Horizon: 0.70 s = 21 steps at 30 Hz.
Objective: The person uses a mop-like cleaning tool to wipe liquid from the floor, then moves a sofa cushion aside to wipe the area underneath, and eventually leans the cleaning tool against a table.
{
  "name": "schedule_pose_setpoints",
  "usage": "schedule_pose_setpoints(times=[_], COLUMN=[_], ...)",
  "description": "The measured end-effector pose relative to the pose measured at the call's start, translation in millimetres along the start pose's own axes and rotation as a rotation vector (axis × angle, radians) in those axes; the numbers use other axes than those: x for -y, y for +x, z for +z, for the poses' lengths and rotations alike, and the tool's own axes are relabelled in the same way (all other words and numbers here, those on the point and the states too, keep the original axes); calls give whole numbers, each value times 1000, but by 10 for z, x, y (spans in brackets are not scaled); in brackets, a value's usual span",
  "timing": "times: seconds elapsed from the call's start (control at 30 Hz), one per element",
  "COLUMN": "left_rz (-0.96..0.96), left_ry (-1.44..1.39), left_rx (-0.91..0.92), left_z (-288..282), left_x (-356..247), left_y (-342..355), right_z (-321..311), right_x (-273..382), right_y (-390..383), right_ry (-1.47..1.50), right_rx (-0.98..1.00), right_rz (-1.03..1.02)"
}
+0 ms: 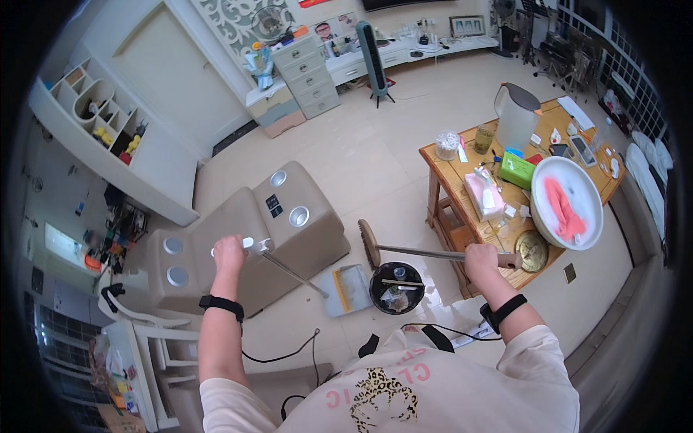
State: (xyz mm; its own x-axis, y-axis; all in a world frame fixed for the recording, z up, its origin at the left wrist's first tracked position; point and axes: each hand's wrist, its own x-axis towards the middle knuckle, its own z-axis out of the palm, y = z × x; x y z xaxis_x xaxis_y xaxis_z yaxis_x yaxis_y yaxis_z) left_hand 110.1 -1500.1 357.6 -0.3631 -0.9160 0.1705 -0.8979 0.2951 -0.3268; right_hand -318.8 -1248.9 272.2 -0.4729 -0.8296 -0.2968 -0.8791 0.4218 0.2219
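Note:
My left hand (229, 255) is wrapped round the white grip of a long-handled dustpan (339, 302). Its thin pole slants down to a pale blue-grey pan with a yellowish strip, low by the floor. My right hand (481, 261) is closed on the pole of a broom (424, 252), which I hold nearly level. The broom's brown bristle head (368, 244) points left, above the gap between the sofa and a black trash bin (374, 290). Rubbish and a pair of sticks lie in the bin, which stands just right of the pan.
At right, a wooden table (447, 169) carries a white basin (588, 238) with a pink cloth, a jug (517, 123), a green box (517, 170) and small items. A beige sofa (224, 216) stands left. Black cables (285, 357) run across the floor near me.

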Motion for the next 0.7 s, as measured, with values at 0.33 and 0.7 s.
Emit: schedule_pose_setpoints(times=[0.33, 0.7], left_rz=[11, 359], left_ry=[-111, -417], left_rx=[102, 554], left_z=[39, 288], left_x=[-501, -314], left_y=[499, 1237], right_z=[290, 214], right_x=[-284, 596], right_y=[-334, -666], right_ry=[1, 75], right_rx=[73, 96], right_rz=[273, 656])
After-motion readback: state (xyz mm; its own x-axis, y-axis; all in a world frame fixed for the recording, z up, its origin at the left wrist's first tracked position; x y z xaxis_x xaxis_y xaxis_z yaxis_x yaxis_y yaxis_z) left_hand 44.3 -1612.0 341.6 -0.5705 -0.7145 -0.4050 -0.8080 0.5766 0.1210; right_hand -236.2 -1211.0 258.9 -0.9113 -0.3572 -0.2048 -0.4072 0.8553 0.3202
